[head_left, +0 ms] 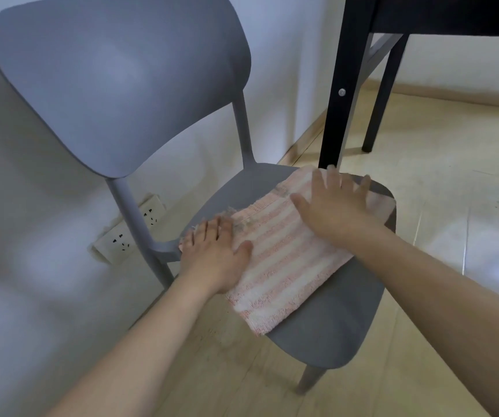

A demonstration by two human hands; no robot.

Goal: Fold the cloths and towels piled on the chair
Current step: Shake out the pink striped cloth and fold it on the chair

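A pink and white striped towel (pixel 281 266) lies flat across the seat of a grey plastic chair (pixel 332 320). My left hand (pixel 212 254) presses flat on the towel's left edge, fingers straight. My right hand (pixel 335 203) lies spread and flat on the towel's far right part, near the seat's far edge. The towel's frayed far-left edge shows between the two hands. No other cloth is in sight on the seat.
The chair's backrest (pixel 116 79) rises at the upper left, close to a white wall with power sockets (pixel 128 233). A black table leg (pixel 341 85) stands just behind the seat. Pale floor (pixel 437 236) spreads to the right.
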